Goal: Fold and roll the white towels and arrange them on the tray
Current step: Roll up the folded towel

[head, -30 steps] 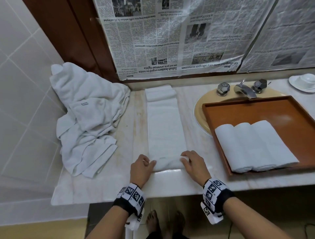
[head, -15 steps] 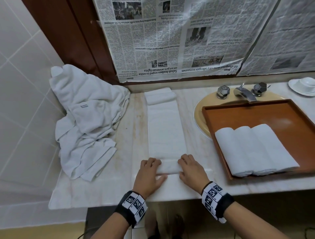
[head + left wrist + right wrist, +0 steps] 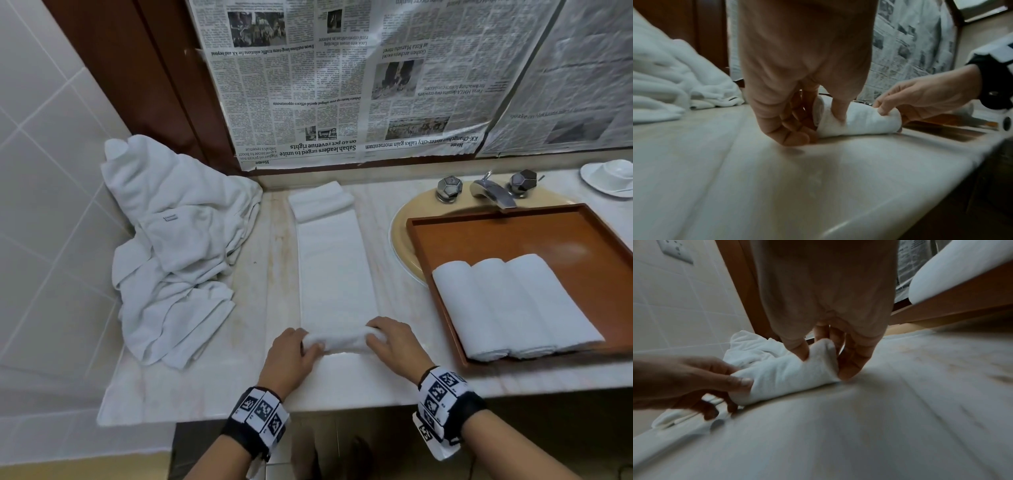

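Observation:
A long folded white towel (image 3: 334, 270) lies lengthwise on the marble counter, its near end wound into a small roll (image 3: 342, 341) (image 3: 857, 121) (image 3: 785, 376). My left hand (image 3: 294, 353) (image 3: 797, 100) grips the roll's left end, thumb pressed into the cloth and fingers curled behind it. My right hand (image 3: 394, 342) (image 3: 828, 337) grips the right end the same way. To the right, a brown wooden tray (image 3: 496, 236) holds three rolled white towels (image 3: 513, 305) side by side along its near edge.
A heap of loose white towels (image 3: 171, 246) fills the counter's left corner against the tiled wall. The tray sits over a yellow sink (image 3: 404, 233) with a chrome tap (image 3: 489, 188). A white cup and saucer (image 3: 609, 174) stand far right. Newspaper (image 3: 342, 78) covers the mirror.
Both hands rolled the towel's near end away from me, pressing flat on it half a second ago, then curling round it again; the roll has grown slightly thicker.

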Demonstrator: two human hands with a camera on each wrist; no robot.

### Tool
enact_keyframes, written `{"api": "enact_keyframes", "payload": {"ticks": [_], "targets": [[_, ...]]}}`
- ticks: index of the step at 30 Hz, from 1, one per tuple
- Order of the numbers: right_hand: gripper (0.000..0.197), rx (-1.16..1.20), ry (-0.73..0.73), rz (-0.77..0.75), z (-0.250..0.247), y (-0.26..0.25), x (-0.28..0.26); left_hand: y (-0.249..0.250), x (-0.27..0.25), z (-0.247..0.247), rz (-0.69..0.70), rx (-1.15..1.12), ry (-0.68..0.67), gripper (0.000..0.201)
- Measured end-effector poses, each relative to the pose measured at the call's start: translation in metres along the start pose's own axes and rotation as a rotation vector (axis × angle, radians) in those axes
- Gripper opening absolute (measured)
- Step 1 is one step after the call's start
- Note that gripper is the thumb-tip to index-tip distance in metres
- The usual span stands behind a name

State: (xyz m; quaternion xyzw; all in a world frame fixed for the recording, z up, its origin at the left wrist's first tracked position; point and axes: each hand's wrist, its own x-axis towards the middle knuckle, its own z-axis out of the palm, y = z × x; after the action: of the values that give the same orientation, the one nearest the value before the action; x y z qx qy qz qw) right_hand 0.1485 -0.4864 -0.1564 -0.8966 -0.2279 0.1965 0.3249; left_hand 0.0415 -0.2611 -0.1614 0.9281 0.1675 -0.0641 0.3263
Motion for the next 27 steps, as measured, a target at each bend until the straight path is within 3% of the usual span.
{"api": "enact_keyframes", "payload": {"ticks": [5, 8, 12, 15, 18, 21, 24, 27], "targets": [[0.017, 0.038, 0.093, 0.027, 0.001, -0.002, 0.002, 0.004, 0.001, -0.005, -0.156, -0.046, -0.025, 0.042], [0.013, -0.091, 0.111, -0.04, 0.007, -0.006, 0.001, 0.012, 0.004, -0.003, -0.248, -0.1, 0.003, 0.048], [0.024, -0.234, 0.037, -0.069, 0.006, -0.011, -0.002, 0.012, 0.003, 0.002, -0.287, -0.122, 0.078, 0.032], [0.045, -0.434, -0.07, -0.14, 0.002, -0.009, -0.003, 0.009, -0.003, 0.005, -0.126, 0.004, 0.171, 0.03], [0.04, -0.455, -0.066, -0.162, 0.003, -0.006, -0.003, 0.009, -0.01, 0.009, 0.086, 0.18, 0.157, 0.025], [0.039, -0.298, -0.062, -0.119, 0.004, 0.0, -0.001, 0.001, -0.015, 0.013, 0.133, 0.216, 0.088, 0.046], [0.055, -0.17, -0.095, -0.076, -0.001, 0.001, 0.0, -0.003, -0.013, 0.012, 0.143, 0.224, 0.04, 0.053], [0.035, -0.091, -0.118, 0.0, -0.006, 0.0, 0.004, -0.003, -0.005, 0.003, 0.098, 0.066, 0.01, 0.051]]}}
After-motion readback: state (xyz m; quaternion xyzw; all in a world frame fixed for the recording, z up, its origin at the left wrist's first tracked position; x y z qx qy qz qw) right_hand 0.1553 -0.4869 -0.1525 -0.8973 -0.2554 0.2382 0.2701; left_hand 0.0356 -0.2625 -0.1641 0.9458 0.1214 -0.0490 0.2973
